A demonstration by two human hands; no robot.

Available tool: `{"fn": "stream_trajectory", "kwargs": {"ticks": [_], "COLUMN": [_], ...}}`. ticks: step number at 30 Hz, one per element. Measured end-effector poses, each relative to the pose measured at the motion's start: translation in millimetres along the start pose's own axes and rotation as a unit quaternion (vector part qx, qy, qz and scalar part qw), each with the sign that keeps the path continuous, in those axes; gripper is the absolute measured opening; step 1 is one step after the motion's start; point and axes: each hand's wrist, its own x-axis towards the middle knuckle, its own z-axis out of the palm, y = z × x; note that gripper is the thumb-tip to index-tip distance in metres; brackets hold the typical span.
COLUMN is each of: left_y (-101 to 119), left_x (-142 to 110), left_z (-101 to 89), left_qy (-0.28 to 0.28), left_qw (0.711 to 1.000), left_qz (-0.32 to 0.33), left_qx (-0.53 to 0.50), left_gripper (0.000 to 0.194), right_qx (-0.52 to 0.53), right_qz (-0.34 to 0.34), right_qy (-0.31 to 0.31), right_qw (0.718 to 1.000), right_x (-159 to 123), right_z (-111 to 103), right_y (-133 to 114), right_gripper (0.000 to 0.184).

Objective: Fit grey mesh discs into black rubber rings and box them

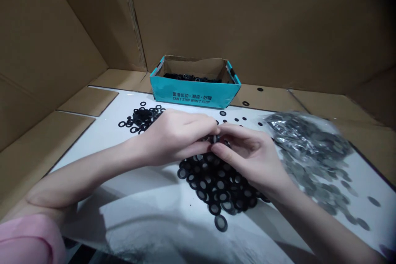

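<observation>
My left hand (181,136) and my right hand (252,150) meet fingertip to fingertip at the middle. Both pinch a small black ring (214,138) with a grey centre, partly covered by the fingers. Right below them spreads a pile of black rings with grey discs in them (220,184). One such ring (220,223) lies apart at the near end of the pile. Beyond my left wrist is a heap of plain black rings (142,118) with open centres.
A turquoise cardboard box (194,90) holding black rings stands at the back. On the right, a clear plastic bag (309,136) of grey discs lies beside loose grey discs (324,189). Cardboard walls (247,24) enclose the white table (139,198).
</observation>
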Motion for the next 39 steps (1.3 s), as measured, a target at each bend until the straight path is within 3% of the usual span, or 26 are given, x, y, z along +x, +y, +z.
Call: {"fn": "stream_trajectory", "kwargs": {"ticks": [5, 16, 19, 21, 23, 26, 29, 31, 34, 39], "left_y": [-0.6, 2.6, 2.3, 2.1, 1.9, 2.1, 3.9, 5.7, 7.5, 7.2], "left_x": [1.1, -0.3, 1.1, 2.2, 2.1, -0.4, -3.5, -5.0, -6.0, -6.1], "left_z": [-0.6, -4.5, -17.2, -26.3, -31.2, -27.2, -15.8, -9.6, -5.7, -6.3], "left_qy": [0.027, 0.044, 0.018, -0.007, -0.069, -0.171, -0.181, -0.171, -0.172, -0.173], "left_qw": [0.999, 0.997, 1.000, 0.995, 0.972, 0.883, 0.782, 0.743, 0.714, 0.709], "left_qz": [0.029, 0.052, -0.007, -0.082, -0.158, -0.246, -0.303, -0.330, -0.364, -0.371], "left_qx": [0.030, 0.032, 0.006, -0.055, -0.159, -0.362, -0.514, -0.557, -0.572, -0.575], "left_gripper": [0.004, 0.008, 0.036, 0.040, 0.027, 0.020, 0.023, 0.027, 0.033, 0.035], "right_qx": [0.000, 0.027, 0.025, -0.007, -0.061, -0.148, -0.214, -0.236, -0.235, -0.219], "right_qz": [-0.022, -0.078, -0.091, -0.117, -0.163, -0.238, -0.284, -0.304, -0.326, -0.333], "right_qy": [0.021, 0.006, -0.008, -0.011, 0.003, 0.023, 0.030, 0.036, 0.037, 0.022], "right_qw": [1.000, 0.997, 0.996, 0.993, 0.985, 0.960, 0.934, 0.922, 0.915, 0.917], "right_x": [-1.4, -1.4, -4.2, -6.7, -8.9, -10.9, -11.6, -11.7, -11.4, -11.2], "right_z": [0.3, -0.6, -3.1, -4.1, -3.9, -2.7, -2.2, -2.4, -2.8, -4.4], "right_y": [0.6, -0.3, 1.2, 0.4, -2.1, -7.5, -11.7, -12.6, -11.1, -6.6], "right_gripper": [0.011, 0.012, 0.021, 0.030, 0.035, 0.037, 0.037, 0.038, 0.041, 0.043]}}
